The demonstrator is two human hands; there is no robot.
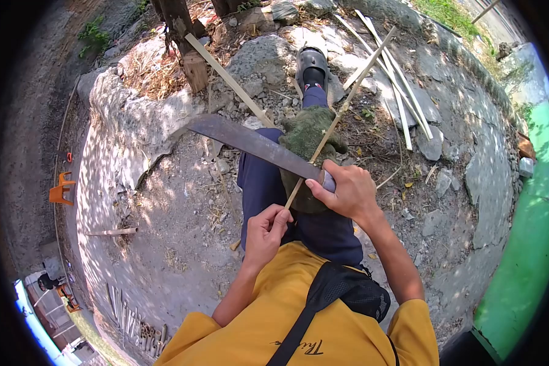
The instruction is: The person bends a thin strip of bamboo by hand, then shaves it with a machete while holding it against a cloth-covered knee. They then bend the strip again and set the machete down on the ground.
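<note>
My right hand (349, 190) is closed around the handle of a machete (250, 144). Its dark, broad blade points to the left, lying across a long bamboo strip (330, 129). My left hand (266, 236) pinches the strip's near end between thumb and fingers. From there the strip slants away to the upper right, with a rough, shaved-looking spot partway along. Under the blade and strip, a worn green cloth pad (307, 133) covers part of my leg. The handle is mostly hidden by my right fingers.
Several pale bamboo strips (402, 100) lie on broken concrete ahead to the right. Another strip (229, 79) slants beside a wooden post (194, 68). Cut bamboo pieces (131, 320) are piled at lower left. An orange chair (61, 188) stands left; a green panel (521, 244) borders the right.
</note>
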